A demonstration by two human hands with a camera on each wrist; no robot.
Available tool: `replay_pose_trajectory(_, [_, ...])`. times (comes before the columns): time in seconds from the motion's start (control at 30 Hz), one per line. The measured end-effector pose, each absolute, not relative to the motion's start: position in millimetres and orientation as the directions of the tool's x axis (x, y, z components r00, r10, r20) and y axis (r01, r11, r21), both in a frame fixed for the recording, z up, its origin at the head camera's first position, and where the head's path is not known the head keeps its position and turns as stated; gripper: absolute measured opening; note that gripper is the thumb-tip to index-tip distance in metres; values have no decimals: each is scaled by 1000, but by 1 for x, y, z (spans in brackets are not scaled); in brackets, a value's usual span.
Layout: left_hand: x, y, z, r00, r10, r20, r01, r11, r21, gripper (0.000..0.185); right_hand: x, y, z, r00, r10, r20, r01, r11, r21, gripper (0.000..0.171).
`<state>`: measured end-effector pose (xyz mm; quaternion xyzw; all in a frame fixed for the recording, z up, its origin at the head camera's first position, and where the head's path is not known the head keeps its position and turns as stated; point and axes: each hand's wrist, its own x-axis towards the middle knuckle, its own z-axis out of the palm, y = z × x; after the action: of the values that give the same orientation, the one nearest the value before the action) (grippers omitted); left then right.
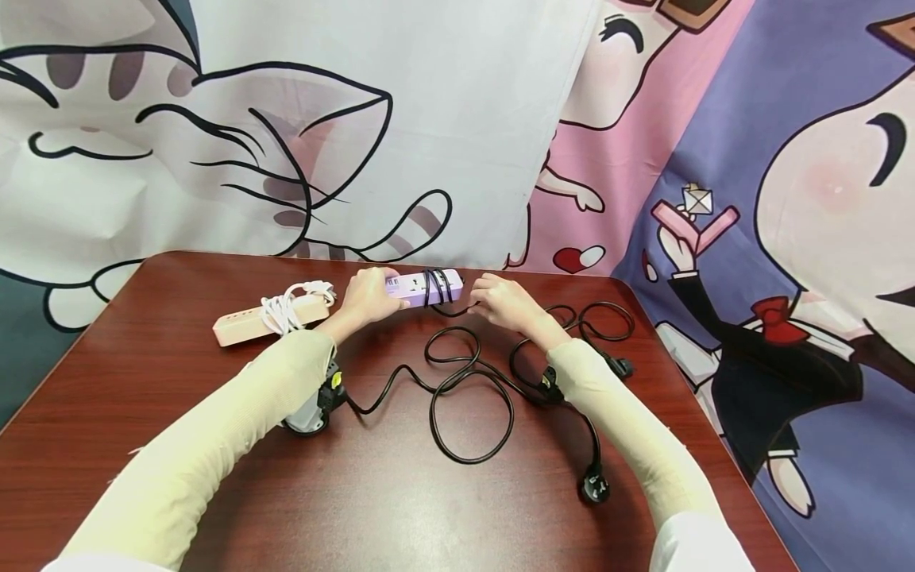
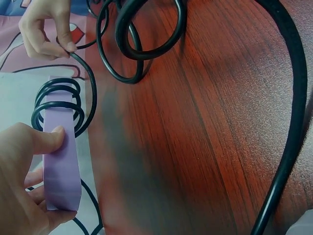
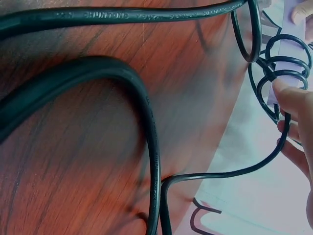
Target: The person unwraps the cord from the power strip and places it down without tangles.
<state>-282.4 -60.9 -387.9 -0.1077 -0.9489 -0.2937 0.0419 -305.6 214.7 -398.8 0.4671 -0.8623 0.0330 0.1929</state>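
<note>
At the far edge of the counter [image 1: 214, 477], just above the middle of the head view, the person's left hand [image 1: 368, 295] grips one end of a purple power strip [image 1: 429, 286]. In the left wrist view the thumb [image 2: 46, 139] lies along the strip's flat face with the fingers curled under it. A black cable [image 1: 472, 397] is coiled in a few close turns round the strip's middle. The right hand [image 1: 503, 302] pinches that cable just beside the coils, fingers bent onto it. The rest of the cable lies in loose loops across the centre of the counter, with its plug [image 1: 595, 486] at the lower right.

The step in hand looks like winding the cable round the strip. To do it well, the left hand should hold the strip steady, raised enough for the cable to pass beneath it, while the right hand leads each turn snugly beside the one before, not across it. Light, even tension would keep the coils flat. The slack on the counter crosses itself in places, so it may snag; feeding it through the fingers should clear kinks before they reach the strip.

To the left in the head view lies a pink power strip [image 1: 239, 326] with a white cable [image 1: 286, 306] wound round it. A cartoon-printed cloth [image 1: 457, 119] hangs behind.
</note>
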Motion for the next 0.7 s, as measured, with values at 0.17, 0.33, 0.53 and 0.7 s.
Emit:
replay_pose_trajectory(0.17, [-282, -61, -388, -974, 171, 149, 226, 798, 558, 55, -305, 215, -399, -488, -770, 410, -797, 585, 150, 3])
replay_pose_trajectory(0.33, [-281, -62, -388, -975, 157, 158, 221, 787, 577, 56, -304, 215, -399, -526, -726, 443, -775, 624, 102, 5])
replay_pose_trajectory(0.53, [-280, -62, -389, -976, 146, 159, 213, 776, 594, 57, -304, 214, -398, -630, -638, 443, -704, 710, 23, 6])
replay_pose_trajectory(0.7, [-279, -62, -388, -975, 149, 164, 218, 771, 599, 56, -307, 214, -397, -690, -581, 432, -652, 758, -22, 5])
